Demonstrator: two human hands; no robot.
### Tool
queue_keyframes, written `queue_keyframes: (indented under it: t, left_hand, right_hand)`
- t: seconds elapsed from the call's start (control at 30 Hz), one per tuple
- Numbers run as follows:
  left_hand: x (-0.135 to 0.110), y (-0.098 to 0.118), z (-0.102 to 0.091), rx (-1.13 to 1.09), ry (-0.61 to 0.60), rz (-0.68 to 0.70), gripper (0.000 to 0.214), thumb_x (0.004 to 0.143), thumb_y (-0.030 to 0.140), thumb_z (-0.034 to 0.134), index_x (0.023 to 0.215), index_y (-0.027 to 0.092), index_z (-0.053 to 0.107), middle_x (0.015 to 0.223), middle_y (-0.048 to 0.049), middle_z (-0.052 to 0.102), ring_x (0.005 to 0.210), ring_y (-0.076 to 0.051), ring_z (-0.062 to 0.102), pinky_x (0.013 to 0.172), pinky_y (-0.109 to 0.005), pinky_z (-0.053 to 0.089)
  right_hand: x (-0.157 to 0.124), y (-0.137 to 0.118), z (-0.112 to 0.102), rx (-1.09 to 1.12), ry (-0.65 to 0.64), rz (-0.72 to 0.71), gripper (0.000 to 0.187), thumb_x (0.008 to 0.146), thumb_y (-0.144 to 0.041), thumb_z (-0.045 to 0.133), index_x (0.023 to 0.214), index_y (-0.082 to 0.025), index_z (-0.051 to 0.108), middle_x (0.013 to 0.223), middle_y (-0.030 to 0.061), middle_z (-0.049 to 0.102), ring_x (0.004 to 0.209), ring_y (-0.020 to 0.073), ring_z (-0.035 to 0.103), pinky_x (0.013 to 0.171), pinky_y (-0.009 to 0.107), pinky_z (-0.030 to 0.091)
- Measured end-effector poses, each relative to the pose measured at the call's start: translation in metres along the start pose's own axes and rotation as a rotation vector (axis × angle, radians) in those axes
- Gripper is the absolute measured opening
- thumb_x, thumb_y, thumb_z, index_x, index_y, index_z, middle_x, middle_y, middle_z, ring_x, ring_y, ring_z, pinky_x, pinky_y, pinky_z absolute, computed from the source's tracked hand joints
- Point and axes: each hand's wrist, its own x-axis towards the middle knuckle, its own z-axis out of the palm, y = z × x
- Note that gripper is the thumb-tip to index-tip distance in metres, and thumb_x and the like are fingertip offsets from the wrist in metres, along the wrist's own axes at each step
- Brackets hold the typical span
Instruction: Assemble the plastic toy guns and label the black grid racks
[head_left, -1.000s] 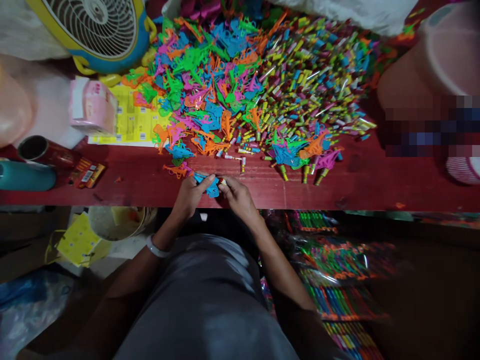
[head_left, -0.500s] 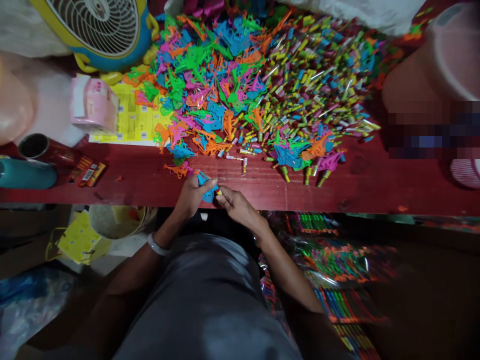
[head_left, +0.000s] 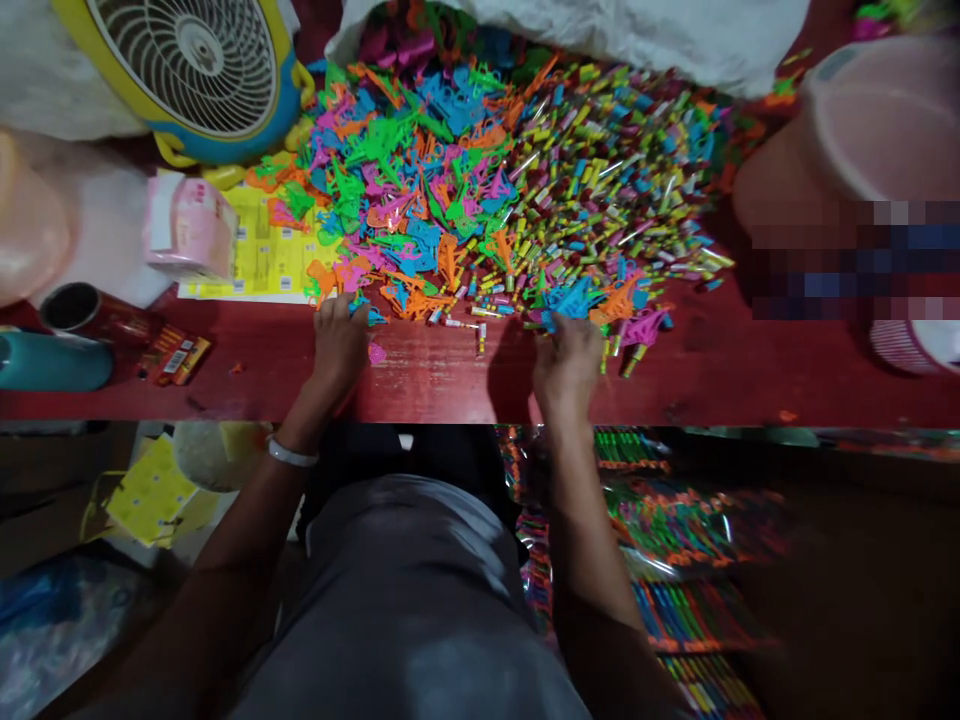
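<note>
My left hand reaches over the small plastic pieces at the front left of the pile. Its fingers look slightly apart and bent downward, covering part of an orange and pink piece. Beside its thumb a pink piece lies on the red table. My right hand is at the front of the pile, its fingers curled and blurred against a blue plastic piece. Whether it grips that piece is hidden. Just right of it lie a pink piece and short yellow tubes.
Behind my hands spreads a heap of colourful plastic pieces, with small printed tubes to its right. A fan, pink tissue pack and teal bottle stand left. A pink bucket is at right.
My hands were together at the table edge, holding a blue plastic piece and a small tube. They have parted: the left went left and forward, the right went right to the front pieces.
</note>
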Motion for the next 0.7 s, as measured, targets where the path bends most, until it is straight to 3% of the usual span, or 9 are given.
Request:
queue_keyframes:
  t: [0.1,0.2,0.3,0.43,0.5,0.6,0.7]
  left_hand:
    - [0.004,-0.004,0.004,0.047,-0.008,0.01,0.012,0.088,0.015,0.059,0.088,0.023,0.068,0.115,-0.0144,0.068,0.113,-0.034,0.055,0.107,-0.054,0.037]
    - [0.006,0.001,0.0,-0.056,0.034,-0.005,0.013,0.085,0.013,0.065,0.081,0.024,0.069,0.095,-0.0095,0.069,0.099,-0.029,0.058,0.1,-0.049,0.04]
    - [0.005,0.009,-0.012,-0.242,0.152,-0.055,0.008,0.084,0.016,0.072,0.081,0.023,0.069,0.086,-0.0055,0.067,0.092,-0.025,0.058,0.095,-0.043,0.043]
    - [-0.008,0.025,-0.023,-0.534,0.278,-0.196,0.011,0.09,0.028,0.067,0.082,0.021,0.067,0.077,-0.0002,0.063,0.076,-0.017,0.057,0.076,-0.03,0.046]
    - [-0.015,0.035,-0.023,-0.701,0.258,-0.282,0.016,0.089,0.034,0.069,0.082,0.02,0.066,0.074,0.0021,0.06,0.069,-0.013,0.054,0.069,-0.026,0.045]
    - [-0.026,0.05,-0.017,-0.909,0.14,-0.394,0.023,0.085,0.04,0.074,0.08,0.019,0.066,0.072,0.0028,0.06,0.067,-0.011,0.053,0.067,-0.024,0.045]
    - [-0.036,0.062,-0.008,-1.036,0.044,-0.455,0.024,0.083,0.043,0.076,0.08,0.02,0.067,0.074,0.0021,0.063,0.071,-0.013,0.058,0.07,-0.025,0.049]
  right_hand:
    - [-0.006,-0.023,0.034,0.081,-0.189,-0.056,0.03,0.095,-0.027,0.054,0.12,-0.017,0.067,0.107,0.0159,0.065,0.102,0.0294,0.059,0.093,0.047,0.05]
    - [-0.008,-0.038,0.057,0.074,-0.257,0.002,0.029,0.089,-0.03,0.065,0.113,-0.014,0.064,0.104,0.0164,0.065,0.099,0.0306,0.059,0.092,0.048,0.05]
    - [-0.005,-0.036,0.058,0.103,-0.249,0.022,0.02,0.089,-0.028,0.062,0.105,-0.016,0.063,0.102,0.0157,0.065,0.099,0.0309,0.058,0.092,0.049,0.049]
    - [-0.012,-0.04,0.046,0.323,-0.191,-0.011,0.017,0.097,-0.037,0.052,0.099,-0.021,0.058,0.096,0.0101,0.064,0.092,0.0257,0.059,0.087,0.043,0.05]
    - [-0.024,-0.055,0.043,0.478,-0.204,0.011,0.023,0.1,-0.043,0.05,0.104,-0.022,0.056,0.094,0.007,0.063,0.087,0.0219,0.059,0.083,0.038,0.051]
    - [-0.042,-0.085,0.046,0.677,-0.324,0.044,0.03,0.098,-0.051,0.054,0.11,-0.024,0.058,0.095,0.0036,0.063,0.084,0.0182,0.059,0.079,0.032,0.05]
    - [-0.052,-0.105,0.051,0.753,-0.445,0.041,0.026,0.094,-0.049,0.061,0.096,-0.023,0.062,0.082,-0.0008,0.062,0.074,0.0156,0.056,0.07,0.028,0.048]
